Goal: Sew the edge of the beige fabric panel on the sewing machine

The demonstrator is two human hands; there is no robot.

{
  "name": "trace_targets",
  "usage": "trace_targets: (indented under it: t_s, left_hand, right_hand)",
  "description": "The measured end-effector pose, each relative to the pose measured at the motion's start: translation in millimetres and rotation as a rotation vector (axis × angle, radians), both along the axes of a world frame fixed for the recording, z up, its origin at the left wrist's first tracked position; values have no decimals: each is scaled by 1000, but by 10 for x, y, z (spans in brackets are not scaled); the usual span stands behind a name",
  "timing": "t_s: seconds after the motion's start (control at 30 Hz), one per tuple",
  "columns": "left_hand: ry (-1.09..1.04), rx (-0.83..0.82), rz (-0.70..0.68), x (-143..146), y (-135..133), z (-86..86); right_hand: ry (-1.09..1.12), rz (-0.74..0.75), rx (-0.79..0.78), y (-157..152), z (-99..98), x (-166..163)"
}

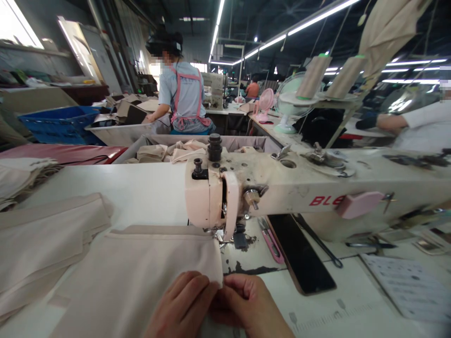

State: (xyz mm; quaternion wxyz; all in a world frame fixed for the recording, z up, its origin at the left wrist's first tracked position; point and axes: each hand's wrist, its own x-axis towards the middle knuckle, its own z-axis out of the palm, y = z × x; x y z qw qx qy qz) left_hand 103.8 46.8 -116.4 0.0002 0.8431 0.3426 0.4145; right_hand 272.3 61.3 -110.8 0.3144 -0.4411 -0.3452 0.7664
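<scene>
A beige fabric piece (148, 272) lies flat on the white sewing table (141, 188), its far right corner under the presser foot of the sewing machine (268, 188). My left hand (181, 307) presses on the cloth's near right edge. My right hand (250, 305) pinches that same edge beside it, fingers touching the left hand. Both hands sit close in front of the needle area.
More beige cloth (45, 239) is piled at the left. Pink snips (269, 239) and a black phone (299, 256) lie right of the needle. A printed sheet (408, 286) is at the far right. Thread cones (313, 77) stand behind. A person (183, 94) sits ahead; another's arm (398, 122) shows at right.
</scene>
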Motion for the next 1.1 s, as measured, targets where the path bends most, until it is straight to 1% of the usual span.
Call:
trace_targets:
  t_s: [0.13,0.23,0.4,0.47,0.6,0.67,0.77,0.83,0.87,0.9,0.93,0.97,1.03,1.07,1.1]
  left_hand:
    - [55,60,3,9,12,110]
    - [63,85,10,37,34,145]
    - [67,68,20,56,42,95]
    - [73,51,31,61,34,76]
    - [29,74,70,70,31,71]
    - [42,66,60,64,39,80]
    - [42,44,18,49,55,93]
    - [36,46,7,43,60,91]
    - [40,54,9,44,59,84]
    - [43,59,15,45,53,75]
    - [40,63,21,49,44,64]
    - [22,79,24,52,31,53]
    - [-1,60,11,57,2,38]
    - [-15,29,-2,55,-7,37]
    - [-14,-33,-21,46,-8,41]
  right_hand:
    - [45,15,-5,13,-57,15]
    - [51,17,2,21,-90,23]
    - [60,32,18,23,-82,29]
    - [86,34,9,24,-28,31]
    - [202,19,-69,41,119,29]
    - [240,13,-91,48,157,20]
    - [281,10,-93,30,126,18]
    - [209,26,-60,-7,61,46]
    - [118,32,-11,-27,25,73]
    - [-4,29,82,-43,-8,108]
    - [-146,15,235,-52,-35,148]
    - [-293,-10,441,-48,-54,190]
    - [-535,-38,948,2,-65,261]
    - [-605,-9,1192,46,-58,283]
    - [-638,49,1391,97,-47,294]
